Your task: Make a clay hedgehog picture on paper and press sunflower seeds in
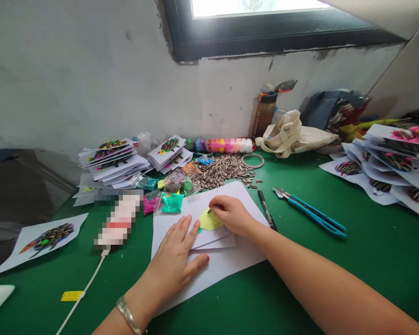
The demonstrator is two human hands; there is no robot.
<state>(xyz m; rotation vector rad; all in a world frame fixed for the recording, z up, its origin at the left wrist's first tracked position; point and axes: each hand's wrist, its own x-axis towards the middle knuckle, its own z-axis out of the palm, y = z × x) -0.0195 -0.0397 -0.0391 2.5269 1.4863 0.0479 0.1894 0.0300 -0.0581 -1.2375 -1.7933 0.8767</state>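
My left hand [176,253] lies flat on the white paper, fingers stretched out, its fingertips beside a yellow clay shape [207,223]. The clay is pressed onto a small white card [204,240], with a bit of teal clay at its lower left edge. Over the clay, my right hand [232,214] pinches a small dark sunflower seed [210,211] against or just above the surface; I cannot tell which. Larger white sheets [181,291] lie underneath. Behind the hands is a heap of striped sunflower seeds [223,171].
A pen [266,209] and a blue utility knife [310,214] lie to the right. Bagged coloured clay [171,203] and stacked seed-decorated cards [120,165] are at the left, near a cabled, blurred-out object [120,221]. A tape roll [253,161], bottle [265,114] and cloth bag [293,135] stand behind.
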